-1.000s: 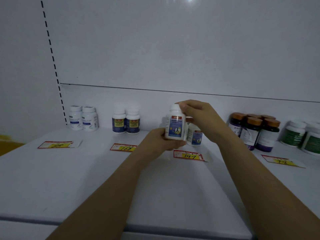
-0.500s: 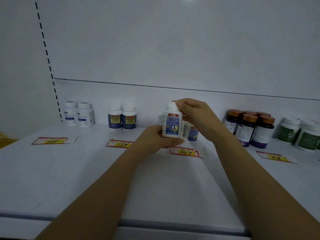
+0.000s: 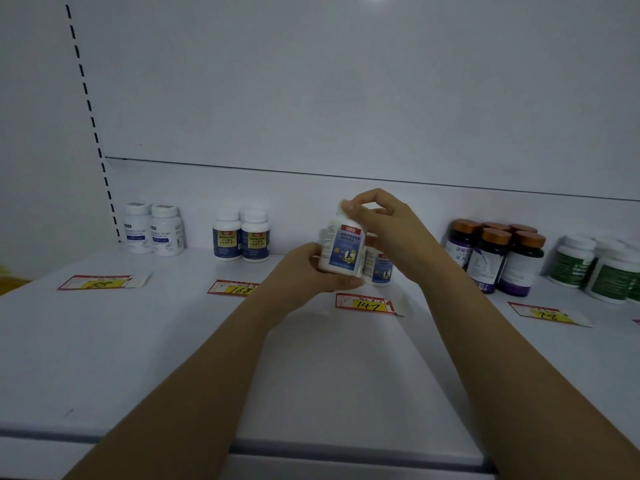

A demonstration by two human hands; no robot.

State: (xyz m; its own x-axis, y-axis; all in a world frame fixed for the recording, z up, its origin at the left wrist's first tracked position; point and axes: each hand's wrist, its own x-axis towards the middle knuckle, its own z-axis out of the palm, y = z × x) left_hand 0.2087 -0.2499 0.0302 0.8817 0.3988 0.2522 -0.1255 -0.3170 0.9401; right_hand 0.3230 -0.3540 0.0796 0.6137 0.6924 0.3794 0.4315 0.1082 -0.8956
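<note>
At frame centre, a white bottle (image 3: 343, 249) (blue label) is gripped underneath by the left hand (image 3: 304, 268) and pinched at its cap by the right hand (image 3: 388, 230).

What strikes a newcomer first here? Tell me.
The white blue-labelled bottle held at centre: the left hand grips its base, the right hand pinches its cap. To the right stand dark amber-capped bottles; a yellow price tag lies below the hands.

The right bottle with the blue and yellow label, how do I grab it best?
Wrap your fingers round the labelled middle of the right blue-and-yellow bottle, coming from the front and right. It stands upright with round, straight sides; its twin crowds the left side and the back wall is close behind.
</note>
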